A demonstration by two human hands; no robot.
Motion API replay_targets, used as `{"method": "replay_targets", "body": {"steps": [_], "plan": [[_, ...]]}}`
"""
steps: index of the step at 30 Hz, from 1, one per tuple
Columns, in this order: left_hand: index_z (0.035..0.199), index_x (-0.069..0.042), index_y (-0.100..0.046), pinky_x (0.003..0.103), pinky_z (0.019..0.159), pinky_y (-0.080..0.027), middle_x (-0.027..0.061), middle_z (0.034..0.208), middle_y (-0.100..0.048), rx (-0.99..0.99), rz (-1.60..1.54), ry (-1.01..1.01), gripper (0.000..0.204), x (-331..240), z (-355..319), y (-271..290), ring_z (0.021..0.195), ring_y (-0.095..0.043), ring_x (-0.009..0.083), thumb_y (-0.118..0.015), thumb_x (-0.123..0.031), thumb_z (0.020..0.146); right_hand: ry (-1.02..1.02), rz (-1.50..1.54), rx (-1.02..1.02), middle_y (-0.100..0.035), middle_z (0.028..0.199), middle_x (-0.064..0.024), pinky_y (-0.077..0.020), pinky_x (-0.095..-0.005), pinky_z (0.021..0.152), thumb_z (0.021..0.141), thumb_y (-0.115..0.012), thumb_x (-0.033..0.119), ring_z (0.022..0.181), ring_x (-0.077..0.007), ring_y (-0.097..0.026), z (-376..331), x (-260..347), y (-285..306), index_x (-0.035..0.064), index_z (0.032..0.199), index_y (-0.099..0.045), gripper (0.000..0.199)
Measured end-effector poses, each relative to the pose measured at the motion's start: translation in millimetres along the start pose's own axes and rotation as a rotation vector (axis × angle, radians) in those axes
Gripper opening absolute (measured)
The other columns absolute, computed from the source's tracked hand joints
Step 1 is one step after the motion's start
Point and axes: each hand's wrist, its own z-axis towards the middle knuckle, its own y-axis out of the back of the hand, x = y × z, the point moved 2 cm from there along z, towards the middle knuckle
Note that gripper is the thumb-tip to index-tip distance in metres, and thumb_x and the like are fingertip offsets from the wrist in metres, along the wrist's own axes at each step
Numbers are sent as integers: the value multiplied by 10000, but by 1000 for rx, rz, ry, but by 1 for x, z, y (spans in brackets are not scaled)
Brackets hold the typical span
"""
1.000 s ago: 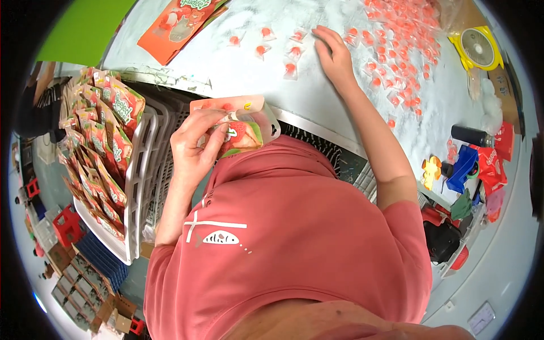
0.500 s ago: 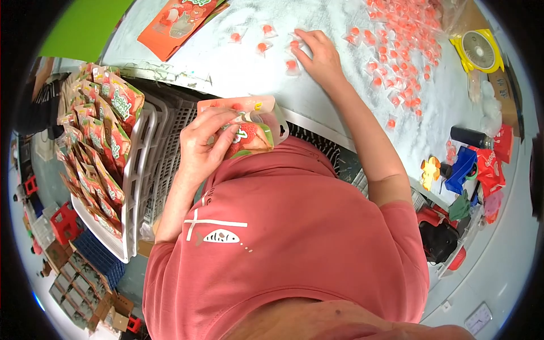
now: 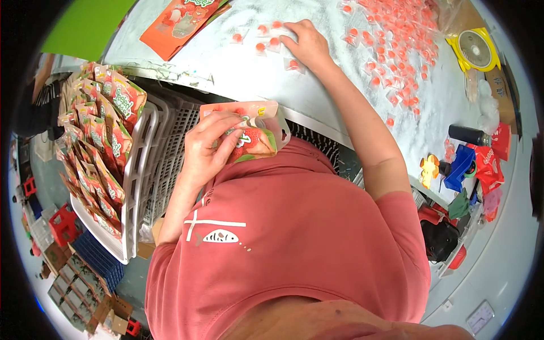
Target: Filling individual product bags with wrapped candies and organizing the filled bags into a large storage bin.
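Observation:
My left hand pinches a red and green printed pouch in front of my belly. The pouch's mouth gapes toward the right, and what lies inside is hidden. On the white table, my right hand rests with thumb and forefinger apart. Its fingertips are close beside two candies in clear wrappers, an upper red candy and a lower red candy; whether they touch is hard to tell. Another wrapped candy lies below the hand, and several more sit just to its left.
A large heap of wrapped candies covers the table's right part. Flat red pouches lie at the far left. Filled-looking pouches stand in a white crate at my left. A yellow fan and a black bottle are at right.
My right hand has shifted a little left, and a candy near its fingers has slid left toward the small group. One more candy now shows by the fingertips. The left hand still holds the pouch.

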Motion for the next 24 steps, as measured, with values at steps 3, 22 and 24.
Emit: {"method": "replay_targets", "body": {"steps": [3, 22, 24], "plan": [[1020, -13, -696, 306, 701, -537, 107, 997, -696, 14, 1, -11, 206, -2, 1, 0, 873, -684, 236, -702, 20, 817, 34, 56, 42, -626, 1068, -100, -520, -398, 833, 856, -690, 340, 935, -284, -636, 0, 8, -6, 124, 1169, -693, 380], [1019, 16, -686, 297, 734, -530, 138, 1016, -688, 70, -83, -16, 191, -17, 8, -10, 863, -666, 232, -686, 51, 831, 23, -295, -369, -598, 1257, -152, -447, -450, 1008, 893, -645, 217, 1203, -369, -531, -40, -79, 84, 74, 1140, -667, 286], [1019, 15, -686, 300, 744, -530, 140, 1017, -688, 80, -88, -27, 190, -19, 9, -11, 869, -667, 234, -685, 50, 833, 23, -431, -359, -580, 1298, -165, -429, -460, 1029, 911, -617, 221, 1236, -387, -505, -29, -93, 84, 82, 1189, -647, 313]]}}
